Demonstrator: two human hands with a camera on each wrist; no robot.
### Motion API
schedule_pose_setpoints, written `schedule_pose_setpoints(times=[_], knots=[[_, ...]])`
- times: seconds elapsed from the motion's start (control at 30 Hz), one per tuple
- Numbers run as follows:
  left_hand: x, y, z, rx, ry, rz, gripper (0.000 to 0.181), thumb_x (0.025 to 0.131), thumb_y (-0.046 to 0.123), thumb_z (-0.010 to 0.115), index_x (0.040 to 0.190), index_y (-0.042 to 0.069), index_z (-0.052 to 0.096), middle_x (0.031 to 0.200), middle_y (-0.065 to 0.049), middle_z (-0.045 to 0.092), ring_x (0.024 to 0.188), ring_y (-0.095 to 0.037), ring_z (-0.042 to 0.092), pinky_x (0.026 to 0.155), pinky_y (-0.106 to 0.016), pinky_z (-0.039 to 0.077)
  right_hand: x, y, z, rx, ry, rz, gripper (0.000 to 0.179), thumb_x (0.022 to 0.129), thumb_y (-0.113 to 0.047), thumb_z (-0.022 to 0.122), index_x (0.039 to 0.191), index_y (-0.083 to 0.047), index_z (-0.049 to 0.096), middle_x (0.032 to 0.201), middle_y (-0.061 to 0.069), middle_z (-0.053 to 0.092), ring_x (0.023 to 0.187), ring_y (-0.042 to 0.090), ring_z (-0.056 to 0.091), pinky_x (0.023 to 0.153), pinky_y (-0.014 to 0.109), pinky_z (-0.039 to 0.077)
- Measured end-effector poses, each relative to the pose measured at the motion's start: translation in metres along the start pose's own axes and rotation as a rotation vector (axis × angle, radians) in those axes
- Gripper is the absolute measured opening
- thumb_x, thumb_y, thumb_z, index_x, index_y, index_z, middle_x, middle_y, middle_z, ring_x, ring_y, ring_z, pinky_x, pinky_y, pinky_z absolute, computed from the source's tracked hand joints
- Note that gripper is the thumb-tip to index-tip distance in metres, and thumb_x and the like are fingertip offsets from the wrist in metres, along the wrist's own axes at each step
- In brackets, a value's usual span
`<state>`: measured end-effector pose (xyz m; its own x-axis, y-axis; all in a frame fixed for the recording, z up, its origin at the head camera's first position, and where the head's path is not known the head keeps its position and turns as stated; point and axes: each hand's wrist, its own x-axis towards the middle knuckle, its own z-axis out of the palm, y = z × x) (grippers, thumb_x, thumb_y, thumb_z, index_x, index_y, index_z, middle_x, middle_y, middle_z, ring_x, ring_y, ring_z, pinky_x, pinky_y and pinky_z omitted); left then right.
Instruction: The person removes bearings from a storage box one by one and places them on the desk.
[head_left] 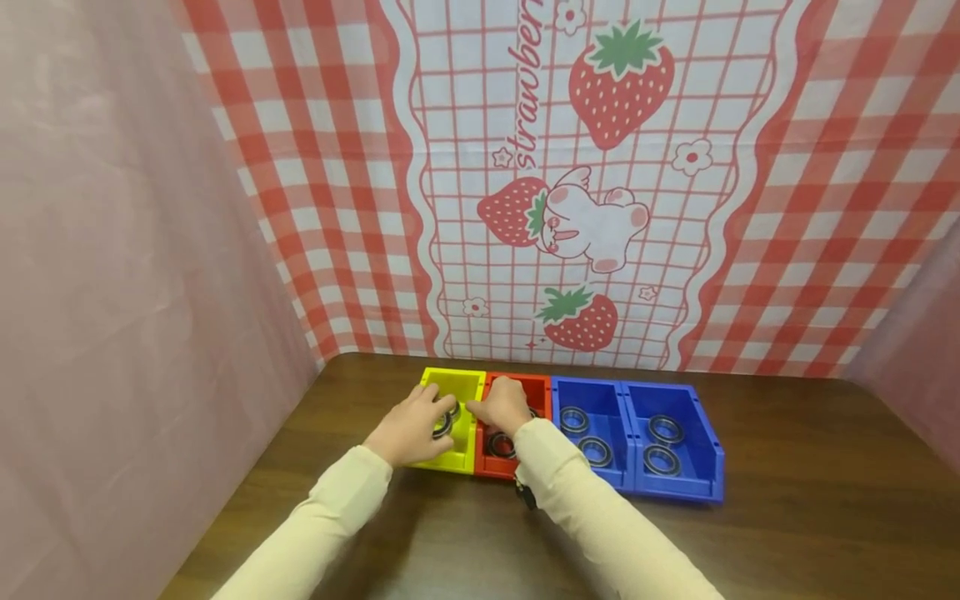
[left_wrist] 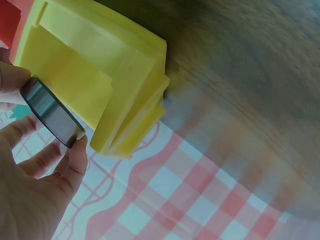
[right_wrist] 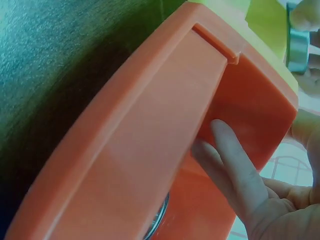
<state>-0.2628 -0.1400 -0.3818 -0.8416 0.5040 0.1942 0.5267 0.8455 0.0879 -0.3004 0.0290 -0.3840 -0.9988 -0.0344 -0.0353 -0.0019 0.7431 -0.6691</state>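
Note:
My left hand (head_left: pixel 411 427) pinches a ball bearing (left_wrist: pixel 52 111) between thumb and fingers, tilted on edge over the yellow bin (head_left: pixel 459 382). Another bearing (head_left: pixel 455 409) shows partly behind it, inside that bin. My right hand (head_left: pixel 504 406) reaches into the red bin (head_left: pixel 491 468). In the right wrist view its fingers (right_wrist: pixel 235 160) extend loosely and no object shows between them. One bearing (head_left: pixel 501 445) lies near the front of the red bin, and a second (head_left: pixel 533 412) is mostly hidden by the right hand.
Two blue bins (head_left: pixel 628 479) adjoin the red one on the right, each with two bearings (head_left: pixel 595 452). All the bins stand in a row on a brown wooden table (head_left: pixel 795 467). Behind it hangs a strawberry-print checked cloth (head_left: pixel 345 167). A small dark object (head_left: pixel 526 495) lies under the right forearm.

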Motion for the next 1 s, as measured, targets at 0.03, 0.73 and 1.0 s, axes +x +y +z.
schedule_pose_setpoints(times=[0.03, 0.73, 1.0], knots=[[-0.002, 0.0, -0.001, 0.004, 0.002, 0.007, 0.045, 0.08, 0.028, 0.068, 0.12, 0.01, 0.058, 0.101, -0.01, 0.052, 0.092, -0.023, 0.048, 0.077, -0.035, 0.053, 0.0, 0.0, 0.0, 0.004, 0.001, -0.003, 0.031, 0.082, -0.028, 0.074, 0.069, -0.004, 0.06, 0.053, 0.004, 0.053, 0.049, 0.019, 0.061, 0.045, 0.022, 0.043], [-0.053, 0.003, -0.01, 0.025, 0.013, 0.045, 0.049, 0.078, 0.027, 0.071, 0.121, 0.009, 0.058, 0.112, -0.012, 0.057, 0.096, -0.021, 0.049, 0.08, -0.038, 0.051, -0.003, 0.002, 0.001, 0.066, 0.033, 0.005, 0.031, 0.08, -0.026, 0.076, 0.065, -0.003, 0.063, 0.054, 0.008, 0.062, 0.049, 0.022, 0.066, 0.05, 0.028, 0.053], [-0.067, 0.004, 0.0, 0.021, -0.029, 0.049, 0.047, 0.077, 0.028, 0.072, 0.118, 0.01, 0.058, 0.116, -0.015, 0.057, 0.1, -0.025, 0.053, 0.079, -0.04, 0.051, -0.005, 0.002, 0.0, 0.035, 0.05, -0.002, 0.032, 0.08, -0.027, 0.075, 0.062, -0.003, 0.063, 0.052, 0.007, 0.062, 0.044, 0.019, 0.063, 0.051, 0.027, 0.053]])
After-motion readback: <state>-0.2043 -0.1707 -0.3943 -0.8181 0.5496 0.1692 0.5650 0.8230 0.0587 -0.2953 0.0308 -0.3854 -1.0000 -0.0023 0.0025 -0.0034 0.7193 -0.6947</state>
